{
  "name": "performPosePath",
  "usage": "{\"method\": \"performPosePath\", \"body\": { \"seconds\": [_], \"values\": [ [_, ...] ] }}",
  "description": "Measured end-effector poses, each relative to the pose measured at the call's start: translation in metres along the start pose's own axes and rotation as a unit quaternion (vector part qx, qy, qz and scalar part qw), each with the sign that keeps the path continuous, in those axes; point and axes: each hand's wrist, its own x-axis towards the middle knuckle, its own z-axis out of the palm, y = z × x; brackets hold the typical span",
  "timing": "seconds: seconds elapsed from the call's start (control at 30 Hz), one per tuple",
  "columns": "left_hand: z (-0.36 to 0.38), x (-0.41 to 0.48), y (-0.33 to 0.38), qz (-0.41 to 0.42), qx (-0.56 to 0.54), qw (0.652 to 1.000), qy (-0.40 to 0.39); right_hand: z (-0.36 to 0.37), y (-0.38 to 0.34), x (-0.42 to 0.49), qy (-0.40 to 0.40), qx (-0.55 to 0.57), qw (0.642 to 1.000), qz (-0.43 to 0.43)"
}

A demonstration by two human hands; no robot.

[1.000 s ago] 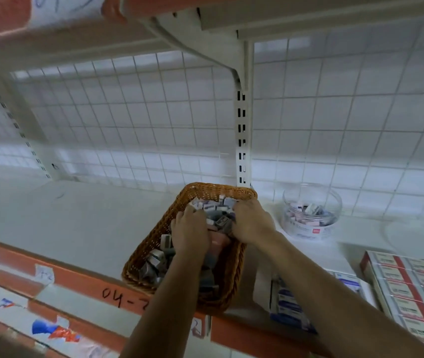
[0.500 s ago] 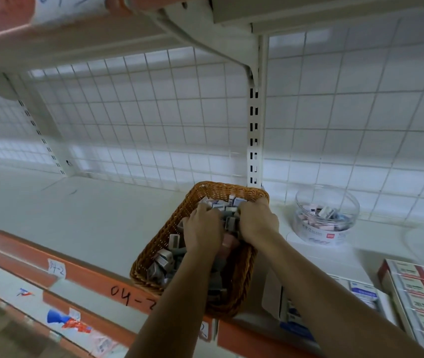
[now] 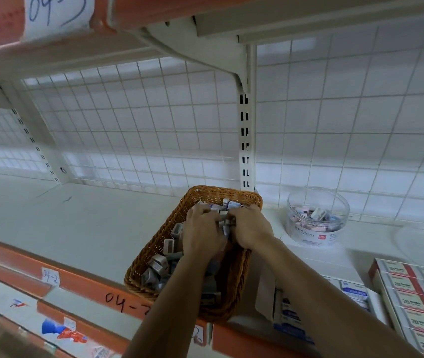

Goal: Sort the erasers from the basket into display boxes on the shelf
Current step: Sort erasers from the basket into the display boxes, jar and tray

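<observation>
Erasers (image 3: 159,264) fill a wicker basket (image 3: 154,250) at the front edge of a white shelf (image 3: 76,228). Inside it, the person's 2 hands meet: left hand (image 3: 201,232) and right hand (image 3: 251,228) both curl their fingers around a clump of erasers. A clear tub (image 3: 318,220) holding more stands just to the right, with display boxes (image 3: 412,298) nearer the front.
</observation>
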Motion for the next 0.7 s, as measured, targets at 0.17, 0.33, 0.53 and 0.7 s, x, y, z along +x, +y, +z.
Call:
{"method": "performPosePath", "body": {
  "seconds": [0.17, 0.33, 0.53, 0.7],
  "values": [
    [0.001, 0.000, 0.007, 0.011, 0.033, 0.996, -0.080, 0.002, 0.004, 0.001, 0.000, 0.020, 1.000, -0.008],
    [-0.003, -0.002, 0.008, 0.033, 0.030, 0.997, -0.061, 0.004, 0.005, 0.001, 0.020, 0.044, 0.999, 0.003],
    [-0.006, -0.003, 0.012, 0.035, -0.008, 0.999, 0.009, 0.007, 0.007, -0.005, 0.152, 0.033, 0.987, -0.043],
    [-0.013, -0.004, 0.024, 0.039, -0.069, 0.995, 0.065, -0.001, 0.018, -0.021, 0.187, 0.081, 0.977, -0.068]
  ]
}}
